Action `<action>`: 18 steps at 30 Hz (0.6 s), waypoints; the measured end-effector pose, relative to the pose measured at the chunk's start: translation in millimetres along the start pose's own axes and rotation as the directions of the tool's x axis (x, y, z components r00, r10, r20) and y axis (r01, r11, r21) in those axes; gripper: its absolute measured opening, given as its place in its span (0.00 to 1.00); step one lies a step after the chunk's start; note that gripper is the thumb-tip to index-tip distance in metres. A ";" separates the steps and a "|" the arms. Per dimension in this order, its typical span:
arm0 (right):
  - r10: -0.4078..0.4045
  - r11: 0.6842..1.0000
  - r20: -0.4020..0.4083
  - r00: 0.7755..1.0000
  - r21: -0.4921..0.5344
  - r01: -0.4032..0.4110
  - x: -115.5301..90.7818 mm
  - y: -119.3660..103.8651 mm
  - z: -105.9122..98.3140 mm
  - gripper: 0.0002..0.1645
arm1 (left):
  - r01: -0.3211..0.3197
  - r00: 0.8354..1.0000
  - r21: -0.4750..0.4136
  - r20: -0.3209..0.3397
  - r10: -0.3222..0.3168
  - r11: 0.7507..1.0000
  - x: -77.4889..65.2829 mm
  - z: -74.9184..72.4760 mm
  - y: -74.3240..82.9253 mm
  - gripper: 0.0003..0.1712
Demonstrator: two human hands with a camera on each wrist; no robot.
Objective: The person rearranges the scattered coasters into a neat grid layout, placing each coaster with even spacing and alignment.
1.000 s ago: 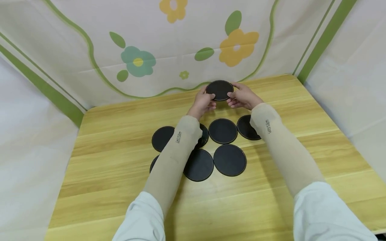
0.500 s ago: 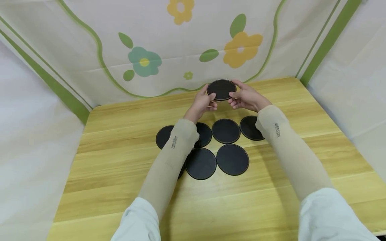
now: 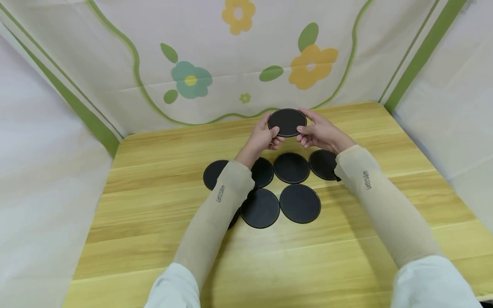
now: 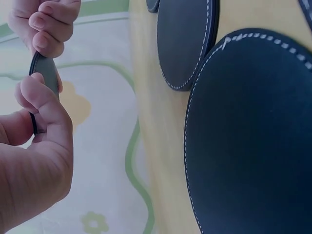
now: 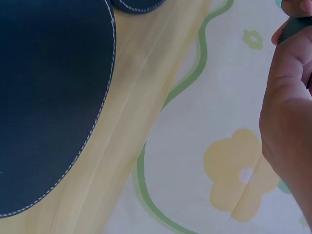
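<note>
A round black coaster (image 3: 287, 122) with stitching along its rim is held up above the far part of the table. My left hand (image 3: 263, 137) pinches its left edge, thumb on the face turned toward me. At the opposite edge my right hand (image 3: 322, 131) grips it the same way. In the left wrist view the raised coaster (image 4: 48, 73) shows nearly edge-on between both hands. Below, more black coasters lie flat in two rows, among them a back-row coaster (image 3: 291, 168) and a front-row coaster (image 3: 300, 203). My left sleeve partly covers several on the left.
The wooden table (image 3: 346, 265) carries the coasters near its middle. Behind its far edge hangs a white curtain (image 3: 231, 55) printed with flowers, with white fabric at both sides. A coaster (image 3: 322, 164) at the right end of the back row is partly behind my right sleeve.
Both hands keep hold of the coaster, which has come slightly lower and nearer. The whole head view has shifted a little, so the table and curtain appear farther right. The lying coasters stay in place.
</note>
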State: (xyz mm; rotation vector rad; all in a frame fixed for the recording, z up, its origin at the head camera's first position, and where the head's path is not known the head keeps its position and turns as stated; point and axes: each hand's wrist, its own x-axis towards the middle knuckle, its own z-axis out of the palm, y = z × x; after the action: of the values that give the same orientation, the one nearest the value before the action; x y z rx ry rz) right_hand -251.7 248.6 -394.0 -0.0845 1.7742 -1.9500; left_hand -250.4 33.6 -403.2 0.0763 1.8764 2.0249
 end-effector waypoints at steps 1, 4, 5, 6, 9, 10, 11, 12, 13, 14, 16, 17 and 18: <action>-0.005 1.000 -0.001 1.000 -0.003 0.005 -2.2 0.8 0.0 0.48 | -0.001 1.000 0.003 0.000 0.001 1.000 -0.9 1.5 -0.6 0.37; -0.020 1.000 -0.002 1.000 -0.007 0.020 -8.5 3.1 -1.1 0.48 | 0.006 1.000 0.012 -0.002 -0.006 1.000 -4.0 5.4 -1.4 0.41; -0.027 1.000 0.002 1.000 -0.007 0.027 -10.7 3.6 -1.2 0.48 | 0.011 1.000 0.017 -0.004 -0.011 1.000 -5.6 6.4 -1.3 0.41; -0.034 0.999 0.007 0.999 -0.003 0.034 -12.5 4.4 -1.3 0.48 | 0.016 1.000 0.018 -0.003 -0.016 1.000 -7.1 7.0 -1.3 0.41; -0.051 0.999 0.021 0.999 0.007 0.050 -17.9 6.5 -1.0 0.48 | 0.025 1.000 0.019 0.000 -0.025 1.000 -12.5 8.1 -1.4 0.40; -0.055 0.998 0.025 0.998 0.012 0.055 -19.9 7.1 -0.7 0.48 | 0.025 1.000 0.020 0.002 -0.026 0.999 -14.7 8.4 -1.5 0.40; -0.060 0.998 0.028 0.998 0.014 0.060 -21.9 7.7 -0.5 0.48 | 0.027 1.000 0.023 0.004 -0.027 0.999 -16.7 8.8 -1.5 0.40; -0.064 0.998 0.028 0.998 0.015 0.064 -24.0 8.4 -0.5 0.48 | 0.028 1.000 0.022 0.007 -0.028 0.999 -18.5 9.3 -1.8 0.40; -0.069 0.998 0.029 0.997 0.017 0.068 -26.7 8.8 -0.2 0.47 | 0.028 1.000 0.022 0.011 -0.028 0.999 -20.3 10.1 -2.1 0.40; -0.074 0.997 0.028 0.997 0.019 0.074 -29.4 9.3 -0.2 0.47 | 0.027 1.000 0.020 0.014 -0.027 0.999 -22.1 11.1 -2.4 0.40; -0.083 0.996 0.026 0.996 0.028 0.082 -35.6 10.3 -0.4 0.46 | 0.026 0.999 0.022 0.021 -0.027 0.999 -25.7 14.1 -3.0 0.41; -0.089 0.996 0.025 0.996 0.031 0.088 -38.9 10.8 -0.6 0.46 | 0.025 0.999 0.018 0.025 -0.025 1.000 -27.3 15.9 -3.4 0.41; -0.093 0.995 0.025 0.995 0.037 0.092 -42.4 11.5 -0.9 0.46 | 0.022 0.999 0.017 0.029 -0.022 1.000 -29.0 17.9 -4.0 0.41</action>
State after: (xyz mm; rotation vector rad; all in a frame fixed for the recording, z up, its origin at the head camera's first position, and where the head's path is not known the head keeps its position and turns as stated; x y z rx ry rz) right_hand -211.4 266.0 -393.2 -0.1824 1.7456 -2.0351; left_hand -217.4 41.8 -399.0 0.0891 1.8685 1.9830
